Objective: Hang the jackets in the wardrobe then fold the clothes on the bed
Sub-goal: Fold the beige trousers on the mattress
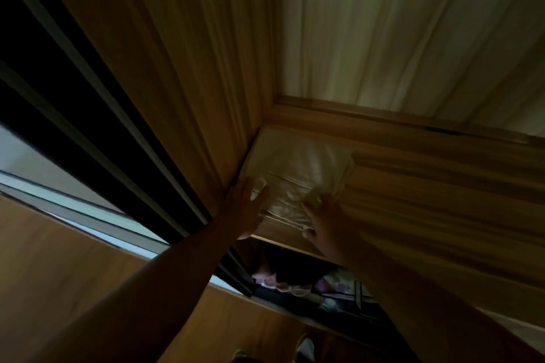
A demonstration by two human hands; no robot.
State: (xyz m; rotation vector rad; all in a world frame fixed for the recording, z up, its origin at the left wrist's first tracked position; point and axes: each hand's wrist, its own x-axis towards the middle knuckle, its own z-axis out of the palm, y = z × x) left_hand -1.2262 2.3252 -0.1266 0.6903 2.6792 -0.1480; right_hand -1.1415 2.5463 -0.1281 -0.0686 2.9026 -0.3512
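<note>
wardrobe (413, 174) corner: left hand (244, 209) and right hand (324, 227) press pale bundle (298, 168).

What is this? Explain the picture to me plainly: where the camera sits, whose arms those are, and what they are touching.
There is no machine here. A person wears one camera on the head, so you see their own bare arms reaching up. The left hand and right hand lie on a pale folded bundle in the top compartment of a wooden wardrobe. The fingers look fairly straight, pressing on the bundle rather than curled round it, though the picture is dark and blurred. Below that shelf, dark and patterned clothes show in a lower compartment. On the left runs a dark-framed sliding door.
</note>
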